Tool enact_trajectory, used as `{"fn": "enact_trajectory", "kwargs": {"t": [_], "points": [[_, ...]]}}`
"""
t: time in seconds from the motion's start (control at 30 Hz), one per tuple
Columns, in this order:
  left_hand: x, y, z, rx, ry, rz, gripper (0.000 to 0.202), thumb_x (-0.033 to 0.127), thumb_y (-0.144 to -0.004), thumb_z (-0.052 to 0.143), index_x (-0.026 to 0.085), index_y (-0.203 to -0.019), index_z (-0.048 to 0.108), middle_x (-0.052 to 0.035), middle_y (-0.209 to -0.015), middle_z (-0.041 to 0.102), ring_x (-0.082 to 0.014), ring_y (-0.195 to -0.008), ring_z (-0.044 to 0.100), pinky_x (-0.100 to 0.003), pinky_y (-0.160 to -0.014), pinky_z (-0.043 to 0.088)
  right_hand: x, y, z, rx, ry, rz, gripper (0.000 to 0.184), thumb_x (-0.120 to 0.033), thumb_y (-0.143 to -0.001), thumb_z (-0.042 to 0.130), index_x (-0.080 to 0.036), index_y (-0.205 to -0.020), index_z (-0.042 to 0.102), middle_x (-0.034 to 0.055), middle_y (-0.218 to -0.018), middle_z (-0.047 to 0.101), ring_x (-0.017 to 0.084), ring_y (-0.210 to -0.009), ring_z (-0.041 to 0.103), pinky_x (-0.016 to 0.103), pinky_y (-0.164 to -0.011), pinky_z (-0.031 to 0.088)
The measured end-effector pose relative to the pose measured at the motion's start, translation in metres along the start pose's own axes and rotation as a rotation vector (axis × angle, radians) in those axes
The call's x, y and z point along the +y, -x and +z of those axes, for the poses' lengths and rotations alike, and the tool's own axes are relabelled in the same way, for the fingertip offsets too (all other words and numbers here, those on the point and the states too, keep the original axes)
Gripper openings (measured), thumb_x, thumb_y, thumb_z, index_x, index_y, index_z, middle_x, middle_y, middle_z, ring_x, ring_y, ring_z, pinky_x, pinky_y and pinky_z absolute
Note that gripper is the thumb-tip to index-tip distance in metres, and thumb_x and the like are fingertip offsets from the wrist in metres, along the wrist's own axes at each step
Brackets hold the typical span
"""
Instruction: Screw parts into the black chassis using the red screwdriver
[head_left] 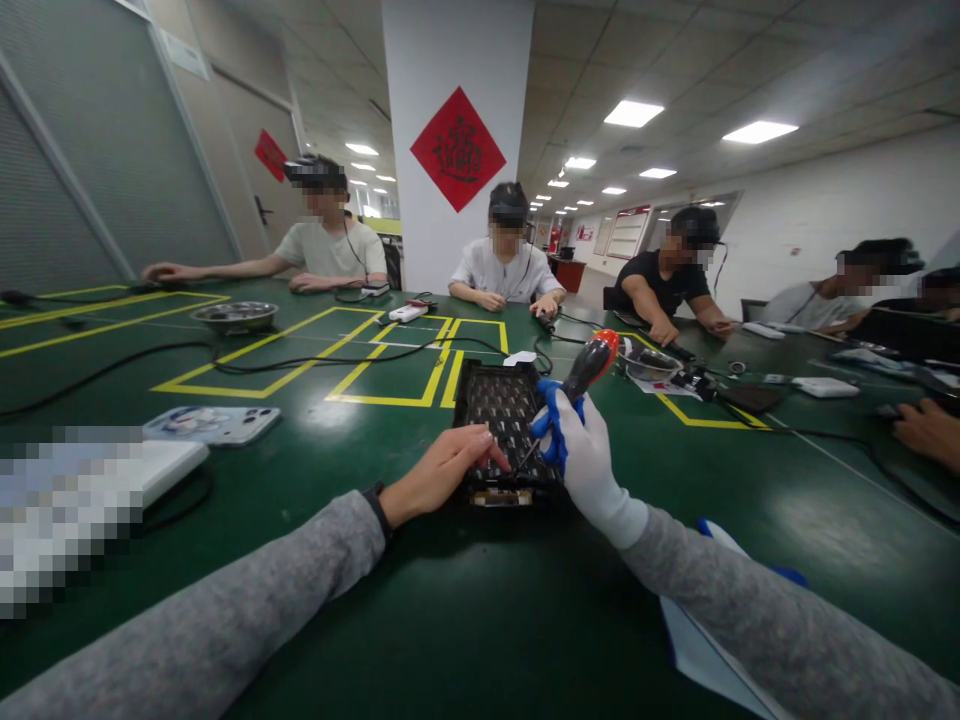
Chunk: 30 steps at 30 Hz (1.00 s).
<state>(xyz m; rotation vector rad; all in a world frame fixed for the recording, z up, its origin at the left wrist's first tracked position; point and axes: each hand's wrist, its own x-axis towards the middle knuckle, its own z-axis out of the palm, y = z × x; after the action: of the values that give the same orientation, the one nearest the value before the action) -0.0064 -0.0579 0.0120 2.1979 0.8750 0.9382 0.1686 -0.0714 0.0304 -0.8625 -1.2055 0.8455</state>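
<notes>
A black rectangular housing (496, 415), with rows of small light marks across its face, lies on the table in front of me. My left hand (457, 460) is bare and rests on its near left part, fingers partly bent and fingertips touching the surface. My right hand (585, 445) wears a white and blue glove and grips a screwdriver (589, 367) with a black and red handle. The screwdriver leans to the right, and its thin shaft points down at the housing close to my left fingertips. What its tip touches is too small to tell.
Left of me lie a phone (217, 425) and a white box, partly blurred out. A metal bowl (236, 317) and black cables stand beyond. Under my right forearm are a glove (724, 540) and a light blue sheet (705, 650). Several people sit around the green table (337, 610).
</notes>
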Motion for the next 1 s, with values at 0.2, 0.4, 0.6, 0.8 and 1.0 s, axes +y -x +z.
{"fn": "enact_trajectory", "kwargs": {"t": [0.2, 0.4, 0.6, 0.8, 1.0], "points": [[-0.0008, 0.0024, -0.0011, -0.049, -0.041, 0.009, 0.056, 0.039, -0.093, 0.017, 0.018, -0.087, 0.068, -0.0026, -0.074, 0.053, -0.0134, -0.072, 0.048, -0.025, -0.071, 0.038, 0.0011, 0.0002, -0.0006, -0.008, 0.032, -0.008, 0.033, -0.048, -0.081, 0.049, -0.019, -0.095, 0.055, -0.0042, -0.059, 0.053, 0.006, -0.044, 0.042, 0.018, -0.039, 0.034], [-0.0017, 0.0023, -0.0001, -0.039, -0.057, -0.013, 0.058, 0.041, -0.092, 0.015, 0.018, -0.087, 0.068, -0.0028, -0.073, 0.052, -0.0137, -0.071, 0.048, -0.026, -0.07, 0.038, 0.0006, 0.0003, -0.0002, -0.008, 0.032, -0.015, 0.033, -0.048, -0.08, 0.049, -0.019, -0.095, 0.055, -0.0044, -0.059, 0.053, 0.006, -0.043, 0.041, 0.018, -0.038, 0.033], [0.0012, 0.0032, -0.0009, -0.048, -0.046, -0.003, 0.06, 0.042, -0.092, 0.013, 0.018, -0.086, 0.068, -0.0033, -0.078, 0.054, -0.0139, -0.074, 0.049, -0.026, -0.072, 0.039, -0.0001, 0.001, 0.0004, -0.028, 0.044, -0.015, 0.032, -0.047, -0.081, 0.049, -0.019, -0.096, 0.055, -0.0044, -0.06, 0.053, 0.006, -0.043, 0.042, 0.017, -0.038, 0.034], [0.002, 0.003, -0.0023, -0.098, -0.081, -0.004, 0.065, 0.045, -0.092, 0.011, 0.018, -0.087, 0.069, -0.005, -0.083, 0.056, -0.0157, -0.079, 0.049, -0.027, -0.076, 0.039, -0.0009, 0.0006, 0.0009, -0.042, 0.031, -0.002, 0.031, -0.046, -0.081, 0.049, -0.02, -0.097, 0.055, -0.0048, -0.059, 0.052, 0.005, -0.042, 0.04, 0.017, -0.038, 0.034], [0.001, 0.0023, -0.0026, -0.078, -0.109, 0.026, 0.062, 0.042, -0.092, 0.013, 0.019, -0.085, 0.07, -0.0041, -0.08, 0.055, -0.0148, -0.076, 0.05, -0.026, -0.075, 0.038, 0.0008, 0.0003, 0.001, -0.025, 0.015, 0.0, 0.032, -0.046, -0.082, 0.049, -0.019, -0.099, 0.055, -0.0043, -0.06, 0.052, 0.006, -0.043, 0.041, 0.017, -0.039, 0.034]]}}
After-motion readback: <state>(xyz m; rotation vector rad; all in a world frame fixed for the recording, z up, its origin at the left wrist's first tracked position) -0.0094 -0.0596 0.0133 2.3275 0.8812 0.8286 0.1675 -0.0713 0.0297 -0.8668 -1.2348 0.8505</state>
